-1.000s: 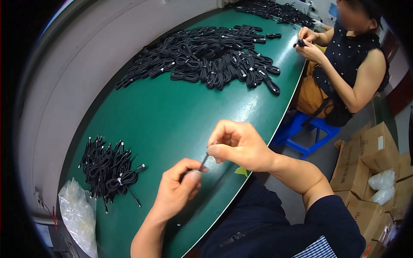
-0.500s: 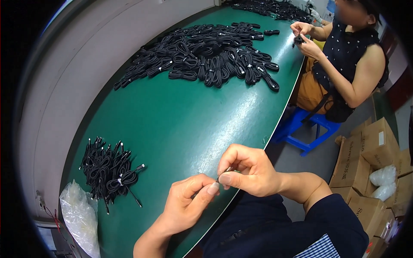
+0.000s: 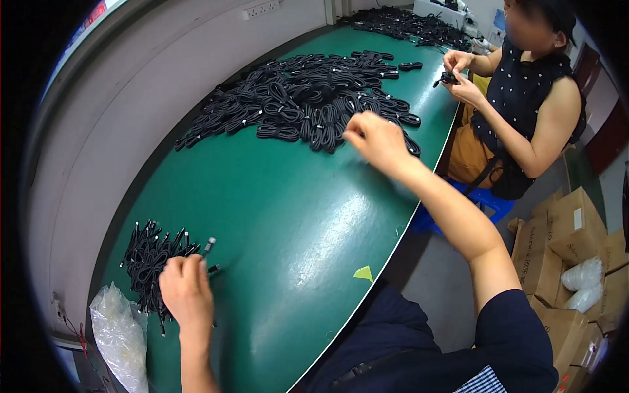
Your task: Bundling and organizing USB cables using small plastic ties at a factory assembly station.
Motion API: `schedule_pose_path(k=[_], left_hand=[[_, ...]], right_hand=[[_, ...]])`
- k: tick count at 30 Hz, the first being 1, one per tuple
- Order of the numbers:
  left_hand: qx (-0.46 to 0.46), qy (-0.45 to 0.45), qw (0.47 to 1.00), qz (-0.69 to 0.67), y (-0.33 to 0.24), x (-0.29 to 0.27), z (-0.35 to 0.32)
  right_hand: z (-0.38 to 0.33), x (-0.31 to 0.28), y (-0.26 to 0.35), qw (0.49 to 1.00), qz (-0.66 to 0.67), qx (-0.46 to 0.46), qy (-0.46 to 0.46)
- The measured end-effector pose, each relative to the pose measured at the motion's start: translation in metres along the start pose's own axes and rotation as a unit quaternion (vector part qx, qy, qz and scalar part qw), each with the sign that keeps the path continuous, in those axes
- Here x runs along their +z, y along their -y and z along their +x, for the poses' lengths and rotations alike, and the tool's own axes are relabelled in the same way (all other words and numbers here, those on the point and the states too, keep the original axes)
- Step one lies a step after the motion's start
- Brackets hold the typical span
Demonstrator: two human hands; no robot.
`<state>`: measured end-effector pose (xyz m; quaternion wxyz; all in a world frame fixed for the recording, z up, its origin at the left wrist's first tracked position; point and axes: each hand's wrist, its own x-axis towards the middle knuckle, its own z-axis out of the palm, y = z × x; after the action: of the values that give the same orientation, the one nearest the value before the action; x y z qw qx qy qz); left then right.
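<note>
Left hand [image 3: 187,295] pinches a cable in the small pile [image 3: 154,262]; right hand [image 3: 377,139], fingers curled, reaches the big heap [image 3: 308,98].

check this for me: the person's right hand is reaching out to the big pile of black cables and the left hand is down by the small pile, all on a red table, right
Not quite: the table is green, not red, as the head view shows. The rest holds: the right hand reaches to the big pile of black cables, and the left hand is down by the small pile.
</note>
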<state>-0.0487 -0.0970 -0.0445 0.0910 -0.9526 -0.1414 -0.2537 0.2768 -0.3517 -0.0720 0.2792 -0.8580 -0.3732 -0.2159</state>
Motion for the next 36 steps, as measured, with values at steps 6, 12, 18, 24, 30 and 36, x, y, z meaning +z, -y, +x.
schedule_pose_path(k=[6,12,18,24,30,36], left_hand=[[-0.144,0.045,0.988,-0.044,0.043,0.033,-0.02],[-0.04,0.031,0.991,-0.124,-0.001,0.015,0.002],[0.063,0.057,0.975,-0.207,-0.048,0.007,0.004],[0.116,0.036,0.947,-0.296,-0.049,0.019,-0.005],[0.108,-0.012,0.927,-0.36,-0.081,0.028,0.014],[0.135,0.087,0.925,-0.345,-0.08,0.033,0.006]], right_hand=[[0.026,0.019,-0.034,0.965,-0.252,0.052,0.041],[0.052,0.008,-0.042,0.945,-0.209,0.177,0.182],[0.061,0.008,-0.042,0.94,-0.266,0.09,0.193],[0.038,-0.005,-0.038,0.983,-0.112,0.092,0.113],[0.032,-0.001,-0.007,0.974,0.13,0.071,0.174],[0.028,0.005,-0.021,0.969,-0.084,-0.128,0.196]])
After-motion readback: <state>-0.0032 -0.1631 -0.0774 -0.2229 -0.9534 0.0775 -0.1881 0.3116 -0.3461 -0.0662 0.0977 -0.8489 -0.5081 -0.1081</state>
